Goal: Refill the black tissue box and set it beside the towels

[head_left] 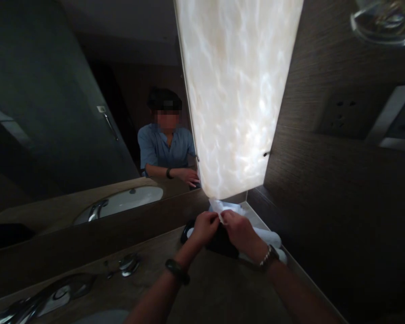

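Note:
My left hand (205, 227) and my right hand (239, 230) meet over the far right corner of a brown vanity counter (148, 279). Both are closed in a pinch on a small white packet or tissue (222, 208) held up between them. Below the hands lies a black tray (219, 243) with white rolled towels (270, 238) at its right side. The left wrist wears a dark band, the right wrist a beaded bracelet and watch.
A lit marble-like panel (236, 94) rises just behind the hands. A mirror (70, 112) at left reflects a person in a blue shirt. A chrome tap (128, 264) and sink rim (54, 299) sit at lower left. A dark wood wall (340, 189) closes the right.

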Available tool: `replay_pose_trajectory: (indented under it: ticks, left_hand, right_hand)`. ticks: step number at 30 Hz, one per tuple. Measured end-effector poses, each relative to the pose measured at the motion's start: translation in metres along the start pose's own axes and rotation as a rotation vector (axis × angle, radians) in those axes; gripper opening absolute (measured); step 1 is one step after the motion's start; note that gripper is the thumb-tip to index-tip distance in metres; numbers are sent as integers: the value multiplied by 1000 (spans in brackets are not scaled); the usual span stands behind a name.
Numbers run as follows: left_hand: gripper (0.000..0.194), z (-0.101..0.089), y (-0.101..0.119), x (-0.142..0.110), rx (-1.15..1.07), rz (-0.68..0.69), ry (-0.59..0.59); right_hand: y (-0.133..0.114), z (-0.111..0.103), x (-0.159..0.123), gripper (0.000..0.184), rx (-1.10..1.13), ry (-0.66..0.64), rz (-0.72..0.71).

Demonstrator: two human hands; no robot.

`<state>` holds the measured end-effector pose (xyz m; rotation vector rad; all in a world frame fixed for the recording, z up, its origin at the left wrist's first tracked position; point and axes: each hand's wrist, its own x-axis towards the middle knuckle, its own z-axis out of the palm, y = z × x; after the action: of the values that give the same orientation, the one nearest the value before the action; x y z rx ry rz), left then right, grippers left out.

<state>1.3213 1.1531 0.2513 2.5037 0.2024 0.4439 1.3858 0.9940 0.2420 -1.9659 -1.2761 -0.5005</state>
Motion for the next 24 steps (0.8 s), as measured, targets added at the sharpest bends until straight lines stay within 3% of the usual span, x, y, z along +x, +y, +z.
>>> replay_pose_trajectory:
  ticks: [2, 4, 8, 11, 16, 20, 24]
  left_hand:
    - [36, -13, -12, -10, -103, -82, 115]
    - [38, -18, -18, -17, -167, -116, 200]
    - [55, -6, -12, -14, -110, -85, 149]
    - [53, 3, -3, -2, 113, -95, 59]
    - [28, -4, -2, 13, 227, -41, 22]
    - [28, 0, -3, 22, 244, -1, 29]
    - [30, -1, 7, 27, 200, -10, 79]
  right_hand:
    - [-4, 25, -4, 22, -86, -206, 58]
    - [-4, 34, 1, 21, -139, -314, 117]
    - [6, 31, 32, 19, -67, -385, 184]
    - [20, 29, 43, 17, 119, -283, 245]
    - [40, 28, 21, 14, 226, -17, 220]
    - [50, 32, 8, 40, 227, 56, 240]
    - [42, 24, -7, 48, 299, 185, 317]
